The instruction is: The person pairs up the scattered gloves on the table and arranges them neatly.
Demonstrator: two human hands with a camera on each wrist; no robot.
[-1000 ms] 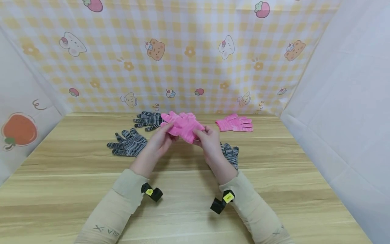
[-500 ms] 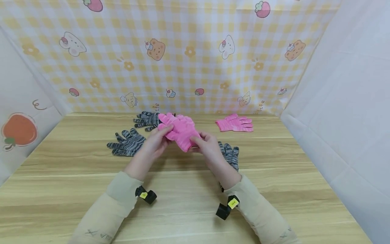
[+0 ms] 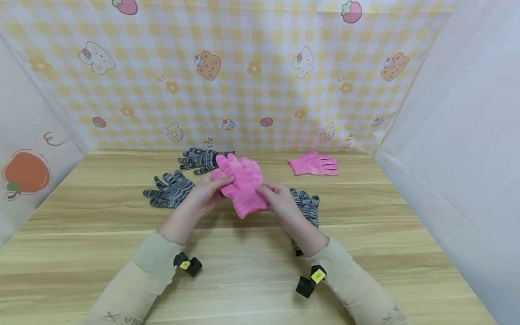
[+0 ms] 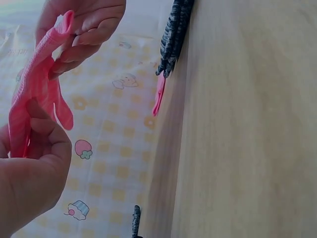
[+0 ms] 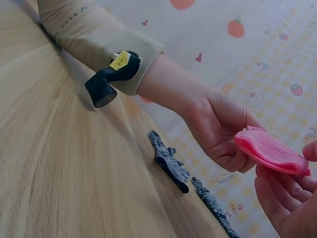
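Curtained filming booth, type of building unclear, wood-grain table [image 3: 243, 289], yellow checked cloth [image 3: 260, 95] behind, white sheet [image 3: 455, 117] at right, two black wrist cameras [image 3: 196, 267]

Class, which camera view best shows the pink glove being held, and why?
The head view: the held pink glove turns its broad side to the camera, with its fingers and cuff visible. The left wrist view shows it roughly side-on; the right wrist view shows mainly its cuff end, fingers mostly hidden.
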